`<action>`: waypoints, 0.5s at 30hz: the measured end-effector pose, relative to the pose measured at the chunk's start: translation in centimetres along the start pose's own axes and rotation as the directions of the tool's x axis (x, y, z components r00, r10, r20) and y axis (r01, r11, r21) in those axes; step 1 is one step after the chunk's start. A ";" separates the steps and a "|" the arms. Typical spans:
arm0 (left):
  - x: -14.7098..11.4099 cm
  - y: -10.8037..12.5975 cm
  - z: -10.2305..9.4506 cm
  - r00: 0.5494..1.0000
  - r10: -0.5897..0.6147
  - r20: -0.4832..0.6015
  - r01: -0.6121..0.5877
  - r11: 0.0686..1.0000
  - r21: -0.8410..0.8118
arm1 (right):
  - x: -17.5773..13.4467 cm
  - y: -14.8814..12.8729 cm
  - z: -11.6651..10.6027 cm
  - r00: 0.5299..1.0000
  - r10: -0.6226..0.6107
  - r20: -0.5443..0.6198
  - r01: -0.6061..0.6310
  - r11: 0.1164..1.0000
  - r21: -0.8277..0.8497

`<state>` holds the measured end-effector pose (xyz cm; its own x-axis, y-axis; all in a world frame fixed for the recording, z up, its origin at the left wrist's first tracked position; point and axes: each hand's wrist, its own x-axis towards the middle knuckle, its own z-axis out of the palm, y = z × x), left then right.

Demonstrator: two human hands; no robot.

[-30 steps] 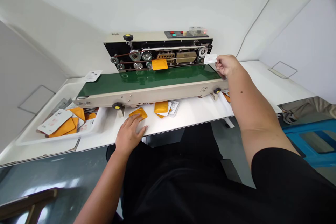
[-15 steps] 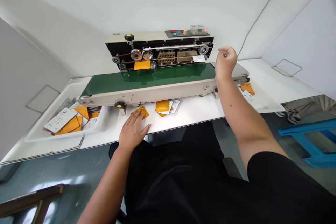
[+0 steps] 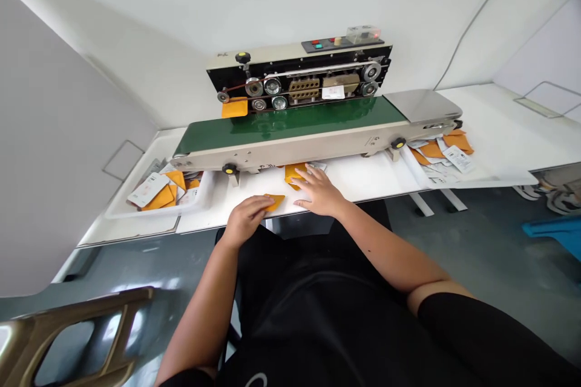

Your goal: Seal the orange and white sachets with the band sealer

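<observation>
My left hand (image 3: 247, 217) grips a small orange packet (image 3: 275, 202) between thumb and fingers, just above the table's front edge. To its right, my right hand (image 3: 320, 192) has its fingers spread, reaching over a small pile of packets (image 3: 293, 176) below the conveyor. Its fingertips overlap the pile; whether they press on it I cannot tell. On the sealing machine (image 3: 299, 78), an orange packet (image 3: 235, 107) hangs at the left end of the belts and a white packet (image 3: 333, 92) sits under the heating blocks. Beneath them runs the green conveyor belt (image 3: 290, 124).
A white tray (image 3: 195, 208) of orange and white packets stands at the left, under the belt's end. Another tray (image 3: 499, 178) with packets is at the right. A brown chair (image 3: 122, 308) and a blue stool (image 3: 554, 233) are on the floor. Someone's shoes (image 3: 563, 196) show at the right.
My right hand has come down from the machine's right end to the packet pile. My left hand has picked up the orange packet from the table. Packets on the machine have moved left.
</observation>
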<state>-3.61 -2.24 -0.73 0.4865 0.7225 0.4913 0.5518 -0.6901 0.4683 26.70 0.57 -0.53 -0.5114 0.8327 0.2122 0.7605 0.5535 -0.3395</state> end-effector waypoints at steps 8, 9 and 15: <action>0.0 -1.8 0.7 0.747 -0.600 -0.284 0.427 0.762 -0.486 | -1.0 0.3 -0.1 0.998 0.029 -0.060 -0.028 0.999 0.018; 0.0 -1.9 0.8 0.744 -0.621 -0.247 0.424 0.725 -0.543 | -1.1 0.2 0.0 0.997 0.023 -0.071 -0.022 1.000 0.017; 0.5 -1.6 0.9 0.789 -0.600 -0.135 0.399 0.666 -0.631 | 0.2 -3.0 0.8 0.969 0.058 -0.242 -0.021 0.988 0.152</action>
<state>-3.64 -0.70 -1.92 -0.0390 0.9778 0.2056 0.1343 -0.1988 0.9708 24.03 -0.90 -0.19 -0.3544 0.8415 0.4078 0.7016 0.5276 -0.4790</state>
